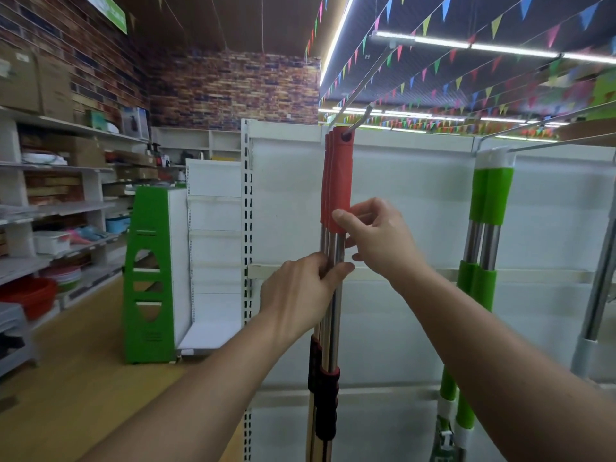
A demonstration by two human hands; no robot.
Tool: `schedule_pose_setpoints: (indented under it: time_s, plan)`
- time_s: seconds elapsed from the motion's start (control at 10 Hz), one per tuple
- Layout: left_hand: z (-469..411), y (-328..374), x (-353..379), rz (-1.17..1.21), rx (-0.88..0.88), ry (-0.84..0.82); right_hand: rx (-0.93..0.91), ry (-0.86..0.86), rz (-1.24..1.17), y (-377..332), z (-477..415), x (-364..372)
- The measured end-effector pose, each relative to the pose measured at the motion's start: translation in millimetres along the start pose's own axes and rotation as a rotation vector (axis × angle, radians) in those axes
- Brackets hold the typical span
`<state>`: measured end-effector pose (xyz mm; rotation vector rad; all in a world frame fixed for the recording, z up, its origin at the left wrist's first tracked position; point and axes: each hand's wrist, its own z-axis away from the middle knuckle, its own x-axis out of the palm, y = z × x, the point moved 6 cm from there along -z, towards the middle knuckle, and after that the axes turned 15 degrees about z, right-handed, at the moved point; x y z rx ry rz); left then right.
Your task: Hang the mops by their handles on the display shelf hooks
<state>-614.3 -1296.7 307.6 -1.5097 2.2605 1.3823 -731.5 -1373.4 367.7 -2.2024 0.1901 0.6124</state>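
Observation:
Several red-handled mops (338,181) hang by their handle holes on a metal hook (361,116) that sticks out from the white display shelf (286,201). My left hand (300,291) grips their steel poles (333,315) just below the red grips. My right hand (376,238) pinches the bottom of the front red grip, thumb on its front face. Two green-handled mops (490,195) hang from another hook (540,146) to the right.
A green and white shelf end (150,271) stands on the wooden floor at the left. Wall shelves (56,208) with bowls, tubs and boxes run along the left side. A grey pole (596,301) stands at the far right edge.

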Motion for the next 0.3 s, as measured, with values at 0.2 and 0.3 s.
schedule_pose_setpoints:
  time_s: [0.2,0.3]
  plan:
    - [18.7,-3.8,-0.2,0.409,-0.098,0.046,0.113,-0.204,0.017,30.1,32.8,3.5]
    - [36.6,0.5,5.3,0.637,-0.187,0.041,0.188,-0.283,-0.045,50.8,52.8,-2.9]
